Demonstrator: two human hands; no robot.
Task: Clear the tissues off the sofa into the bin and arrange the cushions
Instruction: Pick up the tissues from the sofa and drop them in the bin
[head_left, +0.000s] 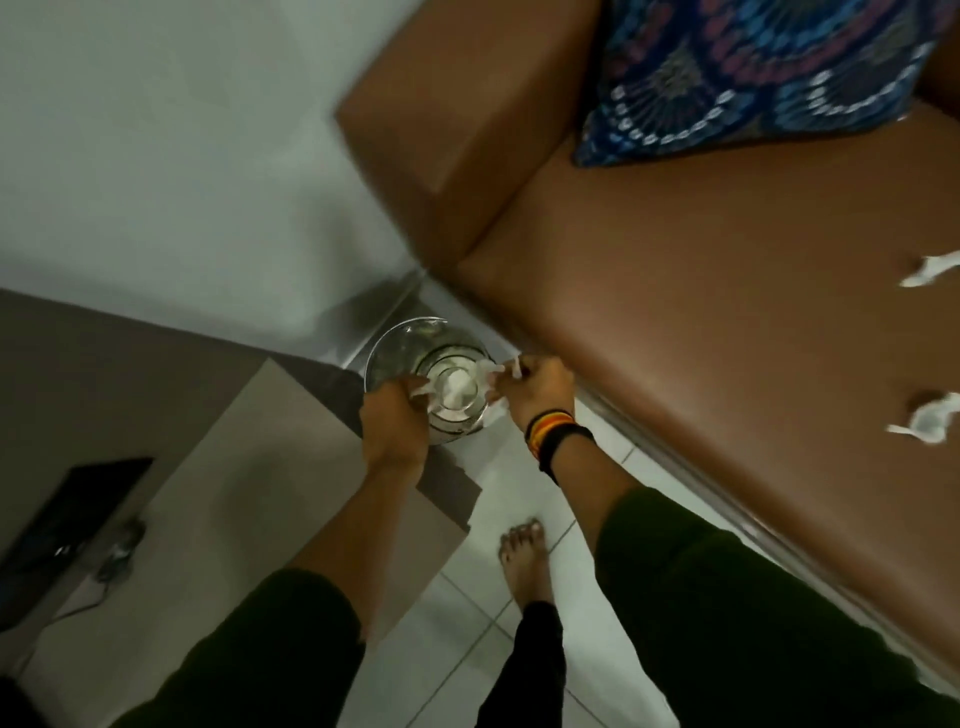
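Observation:
A small shiny metal bin (395, 348) stands on the floor in the corner beside the brown sofa (727, 322), lid raised. My left hand (392, 421) is over its left rim, closed on a white tissue (420, 391). My right hand (540, 389) is at the right rim, gripping crumpled white tissues (498, 376) above the opening. Two more crumpled tissues (930, 273) (930, 426) lie on the sofa seat at the right. A blue patterned cushion (753, 73) leans in the sofa's back corner.
A low grey-beige table (260, 467) stands left of the bin, with a dark flat device (67, 519) and a cable on it. My bare foot (524, 561) is on the white tiled floor between table and sofa. A white wall fills the upper left.

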